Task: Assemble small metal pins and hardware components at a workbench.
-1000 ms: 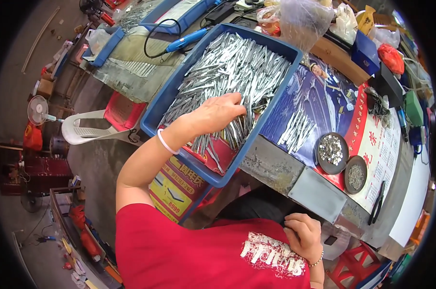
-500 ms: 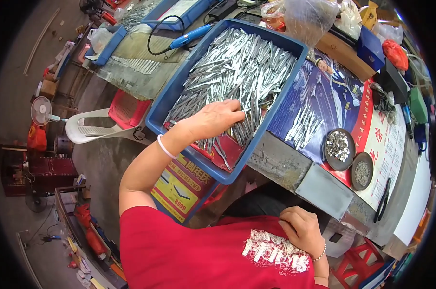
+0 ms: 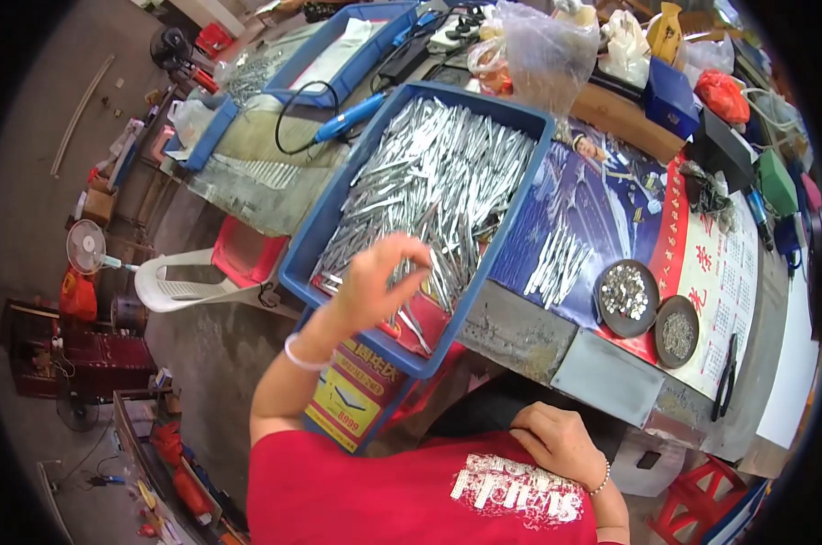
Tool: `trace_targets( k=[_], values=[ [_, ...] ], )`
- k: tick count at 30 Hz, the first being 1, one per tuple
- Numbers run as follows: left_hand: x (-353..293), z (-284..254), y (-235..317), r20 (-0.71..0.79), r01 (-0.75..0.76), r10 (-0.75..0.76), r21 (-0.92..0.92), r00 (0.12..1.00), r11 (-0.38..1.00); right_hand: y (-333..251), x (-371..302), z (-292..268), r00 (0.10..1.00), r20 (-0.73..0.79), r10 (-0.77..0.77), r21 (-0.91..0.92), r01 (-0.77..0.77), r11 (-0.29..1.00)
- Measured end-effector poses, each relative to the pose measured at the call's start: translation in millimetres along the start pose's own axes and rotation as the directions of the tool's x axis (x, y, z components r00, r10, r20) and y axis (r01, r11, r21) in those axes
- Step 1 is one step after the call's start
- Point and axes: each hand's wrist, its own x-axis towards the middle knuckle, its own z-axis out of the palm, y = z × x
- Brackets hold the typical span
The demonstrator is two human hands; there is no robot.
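A blue plastic tray holds a large heap of thin silvery metal strips. My left hand is over the tray's near left part, raised off the heap. Its thumb and forefinger are apart, and I see nothing between them. Beneath it, a few strips lie on the red bottom of the tray. My right hand rests against my red shirt at my lap, fingers loosely bent and lying down, holding nothing visible.
Right of the tray, a small row of strips lies on a blue poster. Two round dishes hold small metal parts. Black-handled pliers lie at the right. A blue corded tool lies beyond the tray's left side.
My left hand has lifted off the metal strips and drawn back toward me, its thumb and forefinger parting. My right hand stays at my lap. The whole view has shifted slightly.
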Motion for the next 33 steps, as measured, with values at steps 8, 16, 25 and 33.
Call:
trace_targets(
  k=[8,16,25,33],
  values=[
    [-38.1,68.8,108.2,0.306,0.367,-0.209,-0.684,0.929,0.63,-13.5,-3.8,-15.4,0.977,-0.139,0.164,0.328,-0.111,0.938],
    [-26.6,117.8,121.6,0.427,0.627,-0.539,-0.733,0.726,0.264,-110.7,69.6,-66.6,0.869,0.11,-0.482,0.02,0.483,0.875],
    [-31.1,123.1,131.4,0.458,0.579,-0.422,-0.786,0.782,0.219,-170.2,63.3,-62.4,0.706,-0.095,-0.702,0.777,0.493,0.391],
    [-36.4,128.8,130.2,0.449,0.546,-0.43,-0.828,0.783,0.13,-151.1,49.2,-76.9,0.72,-0.469,-0.512,0.641,0.676,0.363]
  ],
)
